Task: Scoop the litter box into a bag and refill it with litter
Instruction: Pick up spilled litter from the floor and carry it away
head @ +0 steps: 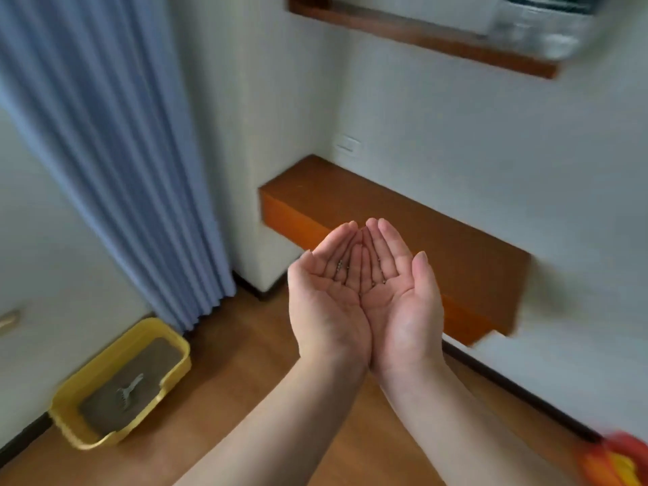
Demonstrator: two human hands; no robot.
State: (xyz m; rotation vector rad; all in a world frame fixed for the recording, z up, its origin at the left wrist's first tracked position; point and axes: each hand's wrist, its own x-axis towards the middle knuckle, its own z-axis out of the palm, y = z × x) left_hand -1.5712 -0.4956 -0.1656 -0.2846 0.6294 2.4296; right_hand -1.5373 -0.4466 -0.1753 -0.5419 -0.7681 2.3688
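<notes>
Rectangular yellow plastic litter box (121, 384): on the wooden floor at lower left, against the white wall, near the hem of a blue curtain. Contents: level bed of grey-brown litter (140, 377). Small pale grey slotted scoop (128, 392): lying flat on the litter surface, handle pointing toward the curtain end. Detail blurred.

Litter box (119, 384) on floor at left w/ scoop (129, 392) in it, curtain (115, 152) behind.
</notes>
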